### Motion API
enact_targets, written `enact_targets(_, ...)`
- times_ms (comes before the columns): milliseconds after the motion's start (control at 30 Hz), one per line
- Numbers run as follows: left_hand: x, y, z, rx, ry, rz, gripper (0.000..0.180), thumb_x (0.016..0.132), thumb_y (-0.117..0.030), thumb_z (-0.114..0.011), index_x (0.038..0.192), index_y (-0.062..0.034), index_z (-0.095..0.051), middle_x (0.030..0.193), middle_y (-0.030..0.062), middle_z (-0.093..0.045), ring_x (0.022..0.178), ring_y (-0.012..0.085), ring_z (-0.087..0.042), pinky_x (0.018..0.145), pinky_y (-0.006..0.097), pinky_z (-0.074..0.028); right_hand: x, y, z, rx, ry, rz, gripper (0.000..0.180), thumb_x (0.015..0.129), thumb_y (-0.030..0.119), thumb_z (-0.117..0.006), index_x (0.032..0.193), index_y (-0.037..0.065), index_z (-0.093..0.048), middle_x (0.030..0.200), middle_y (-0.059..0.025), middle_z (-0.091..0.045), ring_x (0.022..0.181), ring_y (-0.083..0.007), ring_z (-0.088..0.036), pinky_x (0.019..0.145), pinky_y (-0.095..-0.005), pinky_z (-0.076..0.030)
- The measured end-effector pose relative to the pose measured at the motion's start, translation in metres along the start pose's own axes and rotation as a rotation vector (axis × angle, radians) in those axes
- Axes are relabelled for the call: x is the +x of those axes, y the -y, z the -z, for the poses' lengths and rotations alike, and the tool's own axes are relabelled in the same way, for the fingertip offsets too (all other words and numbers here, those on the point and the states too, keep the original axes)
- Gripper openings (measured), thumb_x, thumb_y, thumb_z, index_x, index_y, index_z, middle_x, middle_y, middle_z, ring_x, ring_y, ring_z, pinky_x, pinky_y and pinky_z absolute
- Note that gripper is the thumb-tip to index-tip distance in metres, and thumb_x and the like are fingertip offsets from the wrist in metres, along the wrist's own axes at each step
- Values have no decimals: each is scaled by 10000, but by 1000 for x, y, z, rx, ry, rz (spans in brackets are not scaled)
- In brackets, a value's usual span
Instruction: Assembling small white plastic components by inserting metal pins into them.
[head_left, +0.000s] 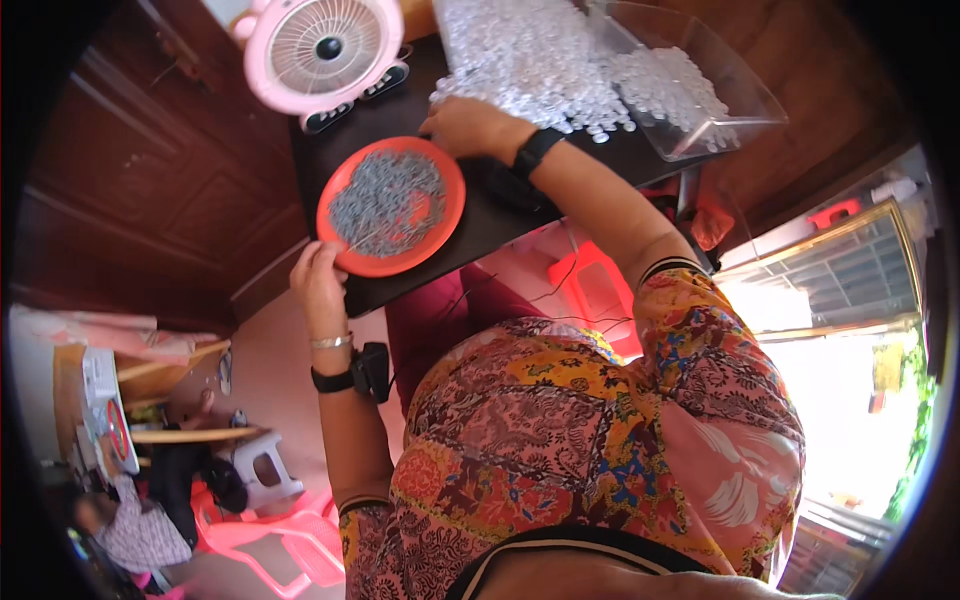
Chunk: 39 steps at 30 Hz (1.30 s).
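An orange-red round plate rests on the dark table, with a heap of small thin grey metal pieces spread in it; their exact kind is too small to tell. At its near left rim my left hand is closed on the edge. My right hand reaches to the far right rim, fingers curled against the plate, fingertips partly hidden. Just beyond that hand lies a big pile of clear, flat round pieces. More such pieces fill part of a clear plastic bin to the right.
A pink fan stands at the table's far left. The dark table ends just in front of my lap. Below it is a red plastic stool. Another person sits at lower left, near a pink plastic chair and a grey stool.
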<state>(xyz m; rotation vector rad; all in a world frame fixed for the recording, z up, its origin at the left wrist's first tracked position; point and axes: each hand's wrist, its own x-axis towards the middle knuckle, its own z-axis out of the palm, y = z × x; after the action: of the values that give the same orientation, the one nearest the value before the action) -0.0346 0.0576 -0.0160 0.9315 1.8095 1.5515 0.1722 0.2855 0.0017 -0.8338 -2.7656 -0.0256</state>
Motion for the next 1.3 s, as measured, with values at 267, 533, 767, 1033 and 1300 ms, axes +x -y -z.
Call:
enact_targets(267, 2, 8, 16, -119, 0, -8, 240, 877, -193, -502, 769, -20, -628, 569, -9, -492, 445, 61, -440, 401, 193, -302, -33, 7, 12, -15, 2, 39, 136, 774, 148, -580, 859, 75, -656, 887, -126, -641, 854, -327, -634, 720, -428, -520)
enact_targets(533, -3, 9, 29, -151, -25, 68, 239, 901, -209, -492, 814, -35, -630, 609, -15, -518, 479, 52, -456, 423, 183, -305, -48, 9, 18, 51, -71, 55, 103, 775, 155, -588, 788, 69, -643, 827, -123, -627, 790, -326, -631, 688, -415, -516)
enact_targets(767, -12, 5, 22, -81, 94, 3, 187, 914, -175, -507, 910, -33, -629, 671, -14, -537, 529, 49, -486, 447, 177, -340, -49, 7, 27, 457, -235, -43, 158, 782, 143, -663, 920, 69, -687, 831, -114, -682, 769, -244, -659, 713, -325, -512)
enact_targets(1033, -19, 9, 24, -74, -12, -58, 179, 908, -161, -511, 959, -41, -634, 734, -17, -568, 549, 48, -495, 451, 172, -337, -56, 5, 25, 723, -113, -182, 209, 827, 113, -662, 1015, 21, -669, 858, -63, -689, 770, -128, -634, 721, -269, -501)
enact_targets(1300, -42, -28, 11, -205, 27, -193, 180, 906, -157, -516, 929, -24, -636, 760, 17, -606, 589, 39, -493, 500, 170, -353, -71, 52, 48, 1500, 24, -189, 187, 856, 27, -600, 1035, 5, -648, 860, -15, -648, 722, -63, -577, 694, -207, -467)
